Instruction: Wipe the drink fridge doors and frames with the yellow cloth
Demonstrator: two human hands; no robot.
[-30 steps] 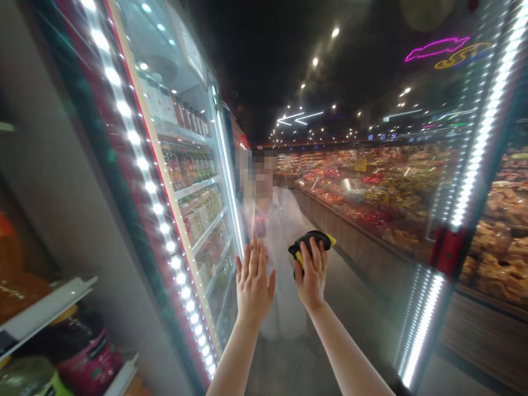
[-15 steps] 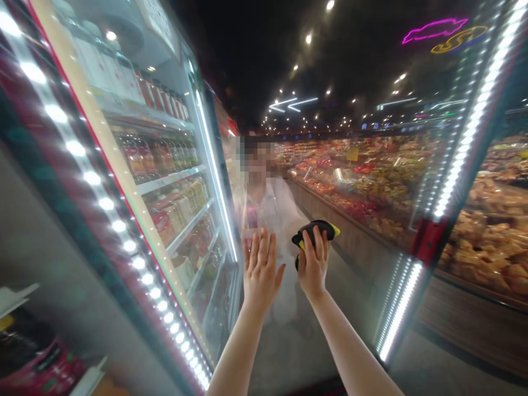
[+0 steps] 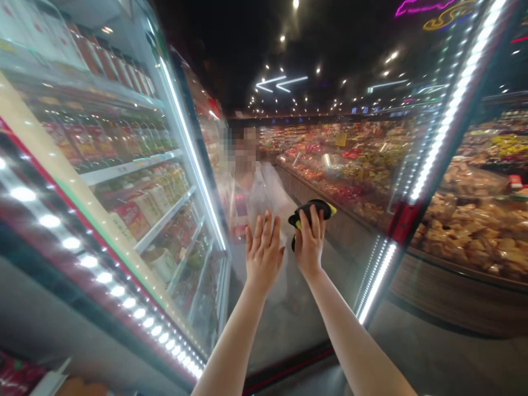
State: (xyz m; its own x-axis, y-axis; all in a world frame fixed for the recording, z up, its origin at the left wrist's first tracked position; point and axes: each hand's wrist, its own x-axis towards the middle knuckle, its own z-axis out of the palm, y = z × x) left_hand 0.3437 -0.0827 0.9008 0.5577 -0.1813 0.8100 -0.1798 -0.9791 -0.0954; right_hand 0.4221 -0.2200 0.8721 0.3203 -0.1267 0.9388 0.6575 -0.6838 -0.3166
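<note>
A clear glass door (image 3: 264, 335) with LED-lit edges stands in front of me in the head view. My left hand (image 3: 264, 253) lies flat with its fingers stretched out, apparently against the glass. Just right of it, my right hand (image 3: 310, 242) has its fingers over a black object with a yellow tip (image 3: 322, 209). That object is pressed to the glass or held very near it; its exact kind is hard to make out, and my fingers cover part of it.
A lit cooler with shelves (image 3: 136, 168) of bottles and packets stands at left. An LED strip (image 3: 115, 289) runs along its near edge. Heaped packaged goods (image 3: 449, 231) fill a wooden counter at right. A person in a white top (image 3: 264, 184) appears in the glass, apparently a reflection.
The view has shifted, so the cooler shelves and door frame sit further left. The door's lower edge now shows. Both hands keep nearly the same pose, slightly higher in the picture.
</note>
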